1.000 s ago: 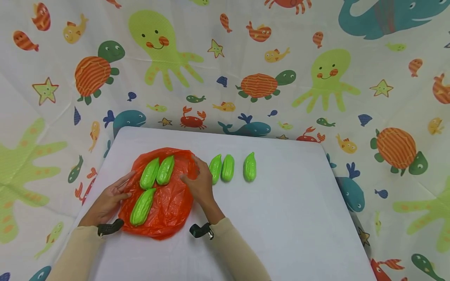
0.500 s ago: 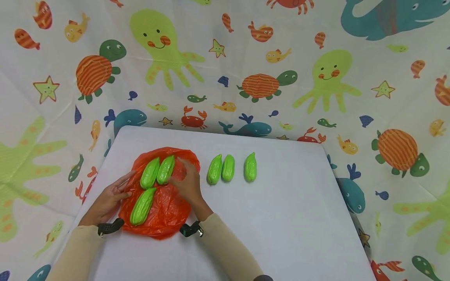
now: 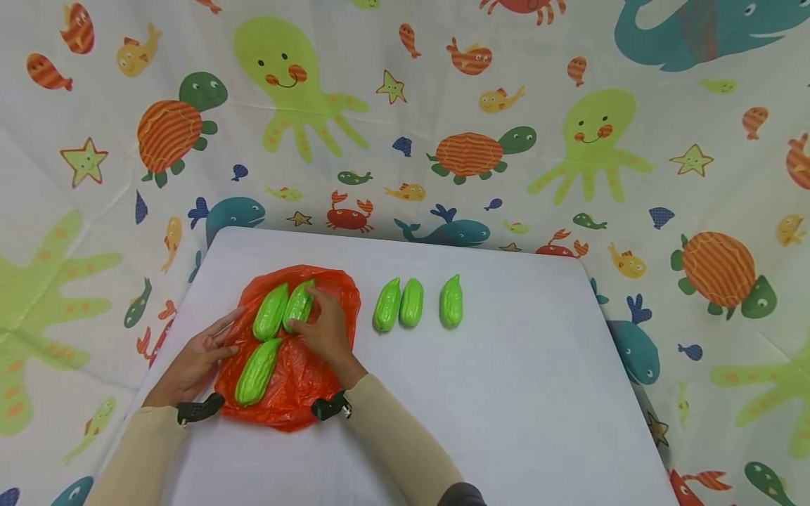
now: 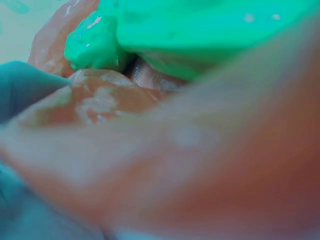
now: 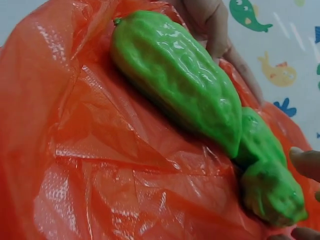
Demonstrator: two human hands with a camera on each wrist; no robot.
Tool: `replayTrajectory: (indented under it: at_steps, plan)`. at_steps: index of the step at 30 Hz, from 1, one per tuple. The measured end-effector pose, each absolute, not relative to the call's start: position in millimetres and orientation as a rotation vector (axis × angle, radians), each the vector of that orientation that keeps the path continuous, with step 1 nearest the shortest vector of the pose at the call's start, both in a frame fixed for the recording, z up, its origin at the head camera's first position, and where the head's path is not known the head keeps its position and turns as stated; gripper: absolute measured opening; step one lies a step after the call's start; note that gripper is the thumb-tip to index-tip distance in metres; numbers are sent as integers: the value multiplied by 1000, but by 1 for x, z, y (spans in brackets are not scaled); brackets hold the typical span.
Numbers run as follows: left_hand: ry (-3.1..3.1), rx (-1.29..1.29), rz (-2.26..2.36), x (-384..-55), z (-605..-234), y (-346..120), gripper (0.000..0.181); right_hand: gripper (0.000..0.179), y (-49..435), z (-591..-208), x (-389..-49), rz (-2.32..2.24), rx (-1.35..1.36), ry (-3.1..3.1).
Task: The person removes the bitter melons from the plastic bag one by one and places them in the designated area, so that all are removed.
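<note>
A crumpled red plastic bag [image 3: 310, 358] lies spread on the left of the white table, with three glossy green bitter gourds on it. My left hand [image 3: 195, 362] holds the bag's left rim, thumb on the inner side. Over the bag, my right hand [image 3: 330, 329] has thumb and fingertips around the upper right bitter gourd [image 3: 297, 306]; its fingers partly cover it. Beside that one lies a second bitter gourd [image 3: 270, 313], and a third bitter gourd [image 3: 258, 374] is below them. In the right wrist view, thumb and fingers flank a bitter gourd [image 5: 275, 195] at the right edge.
To the right of the bag, two bitter gourds [image 3: 399, 303] lie close together, and another bitter gourd [image 3: 451, 301] lies apart from them. The white table [image 3: 519, 379] extends to the right. Behind it hangs a curtain [image 3: 418, 126] printed with sea animals.
My right hand has moved left from the bag's right rim, across the red plastic, to the upper right bitter gourd. The left hand stays at the left rim.
</note>
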State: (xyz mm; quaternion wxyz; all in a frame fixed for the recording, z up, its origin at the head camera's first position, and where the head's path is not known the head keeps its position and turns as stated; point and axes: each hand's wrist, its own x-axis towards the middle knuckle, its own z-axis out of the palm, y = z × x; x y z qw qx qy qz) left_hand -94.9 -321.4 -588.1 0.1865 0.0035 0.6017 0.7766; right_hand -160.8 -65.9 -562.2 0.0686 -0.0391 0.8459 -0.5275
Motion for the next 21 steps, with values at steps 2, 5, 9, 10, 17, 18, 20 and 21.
replayTrajectory:
  at_steps: [2, 5, 9, 10, 17, 18, 20, 21]
  plan:
    - [1697, 20, 2184, -95, -587, -321, 77, 71, -69, -564, -162, -1586, -123, 2554]
    - [1681, 42, 2191, -94, -587, -322, 77, 72, -73, -566, -165, -1592, -130, 2557]
    - [1666, 66, 2207, -95, -587, -322, 77, 74, -78, -566, -167, -1574, -124, 2574]
    - [1667, 69, 2210, -95, -587, -322, 77, 75, -79, -565, -167, -1563, -118, 2580]
    - [1676, 72, 2202, -95, -589, -323, 78, 74, -80, -563, -166, -1543, -55, 2586]
    - [1676, 70, 2203, -95, -589, -323, 79, 74, -79, -562, -165, -1550, -53, 2583]
    - [1670, 66, 2207, -95, -588, -323, 79, 74, -78, -561, -164, -1564, -50, 2576]
    - [1673, 63, 2206, -95, -588, -323, 79, 74, -77, -560, -164, -1572, -53, 2573]
